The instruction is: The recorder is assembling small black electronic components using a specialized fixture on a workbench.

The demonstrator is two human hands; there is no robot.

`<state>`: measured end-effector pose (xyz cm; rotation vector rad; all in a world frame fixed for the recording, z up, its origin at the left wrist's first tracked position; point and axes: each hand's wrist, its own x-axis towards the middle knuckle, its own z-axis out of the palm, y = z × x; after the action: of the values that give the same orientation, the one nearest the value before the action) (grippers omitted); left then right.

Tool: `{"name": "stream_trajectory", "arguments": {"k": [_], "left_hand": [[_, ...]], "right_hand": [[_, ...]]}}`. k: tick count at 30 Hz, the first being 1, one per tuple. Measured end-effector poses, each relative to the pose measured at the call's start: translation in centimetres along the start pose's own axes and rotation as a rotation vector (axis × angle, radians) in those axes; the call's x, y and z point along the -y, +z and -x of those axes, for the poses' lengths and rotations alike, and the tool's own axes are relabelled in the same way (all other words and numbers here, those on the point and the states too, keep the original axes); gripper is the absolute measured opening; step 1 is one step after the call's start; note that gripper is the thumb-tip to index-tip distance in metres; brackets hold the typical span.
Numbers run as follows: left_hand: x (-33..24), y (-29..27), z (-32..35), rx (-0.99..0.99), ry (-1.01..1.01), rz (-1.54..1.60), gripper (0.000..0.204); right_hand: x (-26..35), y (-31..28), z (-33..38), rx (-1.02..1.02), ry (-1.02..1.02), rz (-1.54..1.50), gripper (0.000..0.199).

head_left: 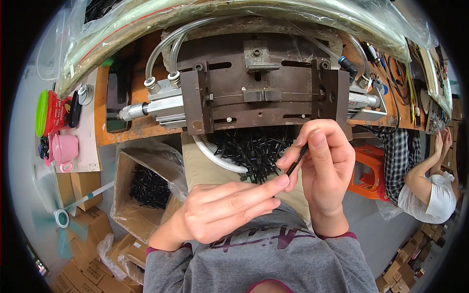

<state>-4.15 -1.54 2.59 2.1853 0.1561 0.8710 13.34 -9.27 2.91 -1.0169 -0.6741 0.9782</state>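
Above my lap, a thin black stick-like part [297, 161] slants between my two hands. My right hand [325, 168] pinches its upper end between thumb and forefinger. The fingers of my left hand [220, 210] are pressed together, their tips at the part's lower end. Just beyond my hands, a heap of similar black parts [249, 151] lies on my lap, under the bench edge. Behind it stands a brown metal fixture [234, 107], with two small blocks [262, 95] meeting at its middle on thin rods.
Silver air cylinders [166, 107] with clear hoses flank the fixture. At left are an open carton [124, 195] of black parts, a pink cup [65, 149] and a small fan [62, 218]. An orange stool [366, 168] and another person [427, 193] are at right.
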Motion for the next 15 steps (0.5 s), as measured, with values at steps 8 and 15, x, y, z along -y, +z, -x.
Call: {"name": "stream_trajectory", "arguments": {"k": [8, 15], "left_hand": [[-0.13, -0.17, -0.01, 0.006, 0.001, -0.005, 0.027], [-0.09, -0.07, -0.02, -0.006, -0.017, 0.000, 0.027]], "right_hand": [[-0.37, 0.11, 0.00, 0.017, -0.024, 0.004, 0.022], [-0.25, 0.18, 0.36, 0.024, -0.033, -0.002, 0.020]]}}
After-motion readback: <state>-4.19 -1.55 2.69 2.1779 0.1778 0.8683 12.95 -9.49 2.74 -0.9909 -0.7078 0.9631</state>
